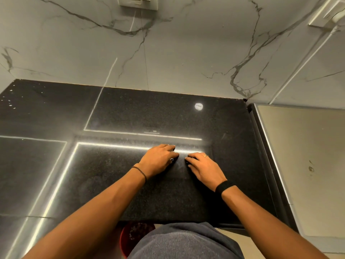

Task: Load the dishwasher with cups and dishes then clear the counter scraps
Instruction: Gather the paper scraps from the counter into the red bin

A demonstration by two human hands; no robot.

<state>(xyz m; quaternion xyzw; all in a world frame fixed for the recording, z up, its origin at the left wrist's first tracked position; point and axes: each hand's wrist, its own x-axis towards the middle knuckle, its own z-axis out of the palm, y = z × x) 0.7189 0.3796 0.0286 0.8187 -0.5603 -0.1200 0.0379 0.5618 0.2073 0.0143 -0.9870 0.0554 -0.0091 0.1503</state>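
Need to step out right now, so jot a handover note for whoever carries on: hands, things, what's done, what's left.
Left hand: fingers bent, tips on the counter. Something pale shows among them, too small to tell if it is held.
Right hand: lies flat on the counter, fingertips facing the left hand's, with a small gap between.
Things: faint crumbs between the hands; pale specks at the far left; red bin below the counter edge with dark scraps inside.
Done: no cups or dishes show on the counter; the dishwasher is out of view.
Left: probably sweeping the crumbs and specks into the bin.
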